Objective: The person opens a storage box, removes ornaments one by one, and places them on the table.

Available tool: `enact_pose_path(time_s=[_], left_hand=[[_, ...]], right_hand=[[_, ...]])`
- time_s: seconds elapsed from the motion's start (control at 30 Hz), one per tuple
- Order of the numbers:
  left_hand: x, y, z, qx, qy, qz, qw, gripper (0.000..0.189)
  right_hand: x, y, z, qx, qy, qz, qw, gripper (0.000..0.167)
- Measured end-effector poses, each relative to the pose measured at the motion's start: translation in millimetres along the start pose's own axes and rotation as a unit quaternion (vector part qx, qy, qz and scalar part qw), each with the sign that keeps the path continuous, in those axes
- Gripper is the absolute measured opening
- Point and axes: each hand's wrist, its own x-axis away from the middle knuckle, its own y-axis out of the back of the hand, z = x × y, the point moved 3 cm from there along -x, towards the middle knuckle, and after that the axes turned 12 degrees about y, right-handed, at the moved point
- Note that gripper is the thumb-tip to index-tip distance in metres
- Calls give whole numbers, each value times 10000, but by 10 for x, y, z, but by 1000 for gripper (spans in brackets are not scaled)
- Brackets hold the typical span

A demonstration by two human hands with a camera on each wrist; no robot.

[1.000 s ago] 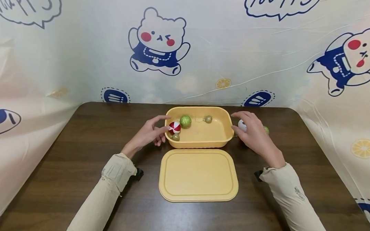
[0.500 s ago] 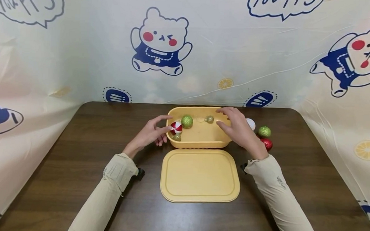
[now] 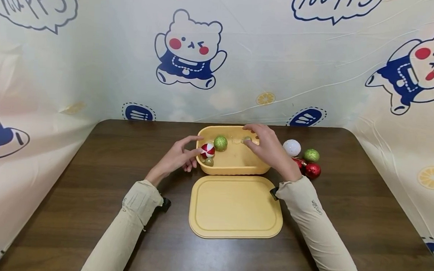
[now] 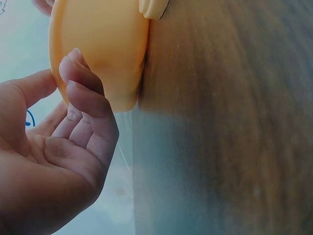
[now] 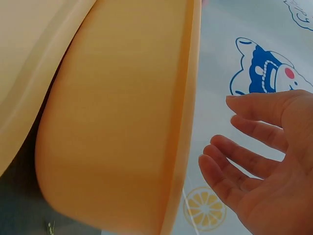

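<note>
My left hand [image 3: 176, 158] holds the left end of a yellow plastic box [image 3: 233, 171], thumb over the rim and other fingers bent against the outside in the left wrist view. Inside lie Christmas baubles: a glittery green one [image 3: 220, 143], a red-and-white one [image 3: 208, 150] and a small gold one [image 3: 209, 162]. Another small gold bauble [image 3: 246, 140] lies towards the back right, partly hidden by my right hand [image 3: 269, 150]. That hand hovers over the box's right side, thumb and fingers spread apart; the right wrist view shows nothing between them.
A yellow lid [image 3: 236, 207] lies flat in front of the box. Right of the box are a white bauble [image 3: 292, 147], a green bauble [image 3: 312, 156] and shiny red baubles [image 3: 313, 171]. A printed cloth [image 3: 241, 72] hangs behind the brown table [image 3: 91, 186].
My right hand has moved left from beside the white bauble to above the box, uncovering the white, green and red baubles. My left hand keeps its place at the box.
</note>
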Motion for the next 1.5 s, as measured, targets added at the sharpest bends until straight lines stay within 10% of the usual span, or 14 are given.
enact_pose_path(time_s=[1.5], left_hand=[[-27, -8, 17, 119, -18, 90, 9999, 52]], right_hand=[[-309, -814, 18, -35, -98, 1146, 9934, 42]])
